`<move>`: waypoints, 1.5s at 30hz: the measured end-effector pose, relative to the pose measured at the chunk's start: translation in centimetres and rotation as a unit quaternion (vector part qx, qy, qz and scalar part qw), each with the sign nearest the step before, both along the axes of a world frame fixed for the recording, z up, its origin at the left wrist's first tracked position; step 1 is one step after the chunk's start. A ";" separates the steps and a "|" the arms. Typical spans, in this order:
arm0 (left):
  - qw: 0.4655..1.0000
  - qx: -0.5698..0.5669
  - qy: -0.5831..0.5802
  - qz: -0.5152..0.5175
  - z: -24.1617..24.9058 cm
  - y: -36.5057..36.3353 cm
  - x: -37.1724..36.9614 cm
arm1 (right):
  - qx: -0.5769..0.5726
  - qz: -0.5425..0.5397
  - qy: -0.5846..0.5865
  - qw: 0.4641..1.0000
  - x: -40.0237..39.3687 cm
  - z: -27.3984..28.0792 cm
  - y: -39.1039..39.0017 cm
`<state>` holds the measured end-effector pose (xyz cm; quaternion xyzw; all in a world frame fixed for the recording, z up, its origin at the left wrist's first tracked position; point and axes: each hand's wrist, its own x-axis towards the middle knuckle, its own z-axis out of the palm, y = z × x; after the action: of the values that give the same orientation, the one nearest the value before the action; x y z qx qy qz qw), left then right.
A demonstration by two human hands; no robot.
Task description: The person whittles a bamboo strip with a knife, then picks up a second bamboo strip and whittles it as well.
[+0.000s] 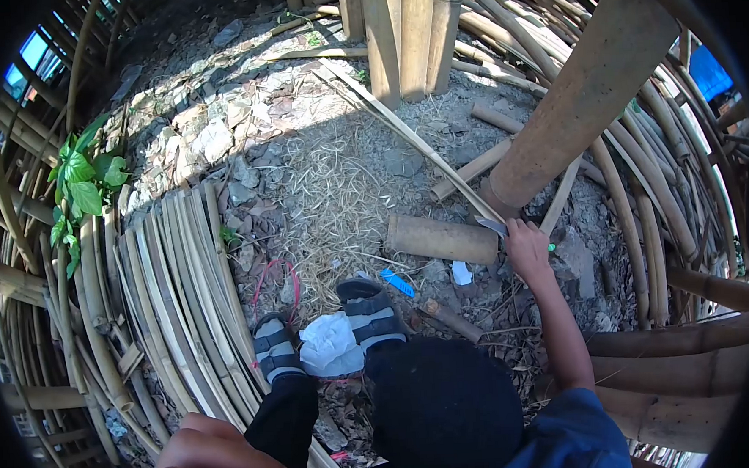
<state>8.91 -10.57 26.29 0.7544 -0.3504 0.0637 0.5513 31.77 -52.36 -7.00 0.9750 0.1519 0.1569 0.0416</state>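
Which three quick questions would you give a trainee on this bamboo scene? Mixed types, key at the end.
1. Multiple choice: what does the right hand hold?
A) a hammer
B) a knife
C) a brush

2. True or false: the crumpled white sheet lies between the two sandals.

3. Short answer: does the short, thick bamboo piece just left of that hand stand upright or lie on its side?

Key: 1. B; 2. True; 3. It lies on its side.
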 end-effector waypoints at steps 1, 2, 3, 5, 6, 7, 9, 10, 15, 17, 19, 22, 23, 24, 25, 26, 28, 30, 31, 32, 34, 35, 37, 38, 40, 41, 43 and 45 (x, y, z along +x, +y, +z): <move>1.000 -0.009 0.006 0.007 -0.1 0.1 -0.2 | -0.014 0.034 0.020 0.999 0.3 0.0 -0.1; 1.000 -0.019 0.010 0.013 -0.2 0.1 -0.4 | -0.029 0.068 0.038 0.997 0.7 0.0 -0.2; 1.000 -0.019 0.010 0.012 -0.1 0.1 -0.4 | -0.029 0.067 0.038 0.997 0.7 0.4 0.0; 0.999 -0.007 -0.014 0.037 0.1 0.0 -0.5 | -0.018 0.087 0.024 0.996 0.7 1.1 0.4; 0.999 -0.004 -0.016 0.034 0.1 0.4 -0.7 | -0.016 0.084 0.022 0.996 0.7 0.7 0.2; 0.999 0.023 -0.018 0.037 0.2 1.1 -1.0 | -0.020 0.082 0.008 0.996 0.9 0.3 -0.2; 0.998 0.051 -0.016 0.043 0.3 1.3 -1.3 | -0.024 0.083 -0.003 0.996 0.6 0.1 -0.3; 0.998 0.049 -0.014 0.046 0.5 1.1 -1.2 | -0.016 0.079 -0.009 0.997 0.4 0.4 -0.3; 0.997 0.047 -0.002 0.058 1.0 0.3 -0.9 | 0.011 0.034 -0.002 0.999 0.2 1.0 0.0; 0.997 0.010 0.014 0.071 0.8 0.0 -1.1 | 0.034 -0.026 0.012 0.999 0.2 1.5 0.5; 0.993 0.034 -0.004 0.115 1.2 0.0 -2.1 | 0.040 -0.044 0.017 0.998 0.1 2.1 1.2; 0.977 0.079 -0.038 0.192 1.1 -0.2 -3.8 | 0.055 -0.064 0.031 0.996 0.4 2.5 1.7; 0.960 0.021 0.014 0.280 0.3 -0.3 -4.7 | 0.033 -0.086 0.042 0.995 0.9 2.1 1.3; 0.927 -0.038 0.066 0.367 -0.4 -0.3 -4.9 | 0.010 -0.105 0.055 0.993 1.1 1.9 1.2; 0.918 -0.029 0.040 0.394 -1.6 1.1 -4.5 | -0.015 -0.094 0.047 0.994 1.1 1.9 1.3; 0.902 -0.014 0.013 0.430 -2.7 2.8 -3.5 | -0.025 -0.086 0.051 0.995 1.3 1.7 1.1; 0.864 0.019 0.057 0.500 -3.8 5.5 -2.5 | -0.040 -0.074 0.055 0.995 1.3 2.4 1.4; 0.813 0.025 0.116 0.570 -6.1 8.9 -1.9 | -0.055 -0.042 0.069 0.995 1.2 3.2 1.2; 0.794 0.054 0.128 0.592 -7.4 10.8 -1.9 | -0.070 -0.025 0.072 0.995 1.0 3.4 1.0; 0.775 0.080 0.142 0.610 -8.9 12.8 -2.0 | -0.078 -0.028 0.066 0.994 1.3 2.6 -0.1; 0.731 0.130 0.190 0.642 -12.4 17.1 -2.9 | -0.096 -0.051 0.110 0.988 1.1 3.4 -0.3; 0.708 0.145 0.208 0.659 -14.9 19.5 -3.7 | -0.101 -0.066 0.119 0.986 0.9 3.7 -0.3; 0.662 0.174 0.263 0.680 -21.2 23.1 -6.0 | -0.093 -0.054 0.140 0.984 0.4 4.6 -0.1; 0.638 0.185 0.300 0.685 -24.4 24.4 -7.2 | -0.087 -0.059 0.161 0.981 0.2 4.8 -0.2; 0.599 0.234 0.368 0.672 -29.6 24.6 -9.4 | -0.065 -0.059 0.187 0.978 0.3 4.3 -1.4; 0.585 0.266 0.381 0.664 -32.3 24.1 -10.6 | -0.043 -0.070 0.215 0.973 0.3 3.9 -2.1; 0.561 0.323 0.413 0.641 -34.4 21.3 -11.9 | -0.035 -0.051 0.189 0.980 -0.4 4.0 -2.3; 0.548 0.345 0.436 0.625 -35.7 18.7 -12.7 | -0.043 -0.032 0.122 0.991 -1.2 3.6 -2.6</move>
<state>-3.80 8.10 -9.40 0.8504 0.4977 -0.0702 0.1553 30.60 -54.91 -3.40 0.9885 0.1311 0.0291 0.0698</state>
